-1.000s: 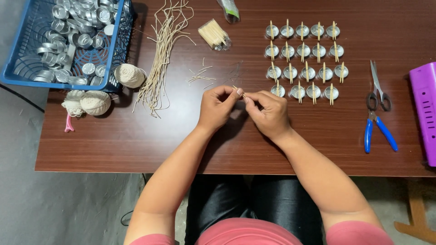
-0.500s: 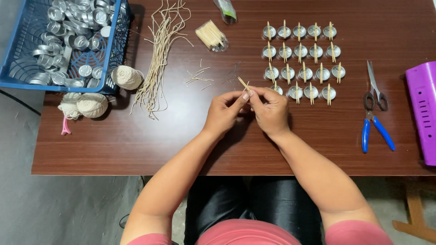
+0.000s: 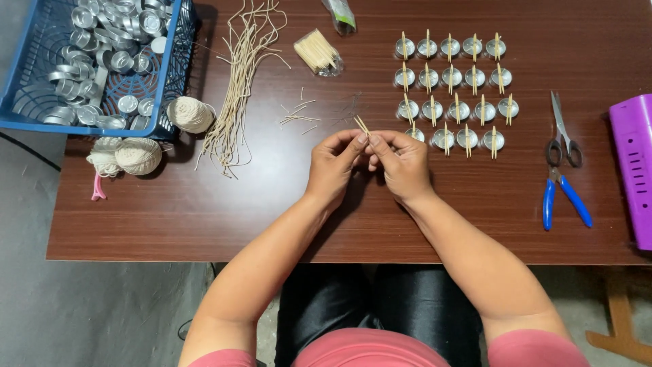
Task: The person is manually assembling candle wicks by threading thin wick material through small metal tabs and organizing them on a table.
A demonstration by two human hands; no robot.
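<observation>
My left hand (image 3: 334,165) and my right hand (image 3: 401,163) meet over the middle of the brown table (image 3: 204,211). Both pinch a thin wooden stick (image 3: 360,125) that pokes up and to the left from between the fingertips. Just right of my hands lie rows of small round metal cups (image 3: 451,92), each with a stick laid across it. The nearest cup (image 3: 415,134) sits partly behind my right hand's fingers. Whatever else my fingers hold is hidden.
A blue basket (image 3: 170,75) of empty metal cups stands at the far left. Balls of twine (image 3: 139,155), cut wick strands (image 3: 234,102), a bundle of sticks (image 3: 318,52), loose stick bits (image 3: 299,117), scissors (image 3: 561,132), blue-handled pliers (image 3: 565,200) and a purple box (image 3: 633,170) lie around.
My hands have come slightly toward me and the stick now points up-left from my fingertips. The rows of cups have not changed.
</observation>
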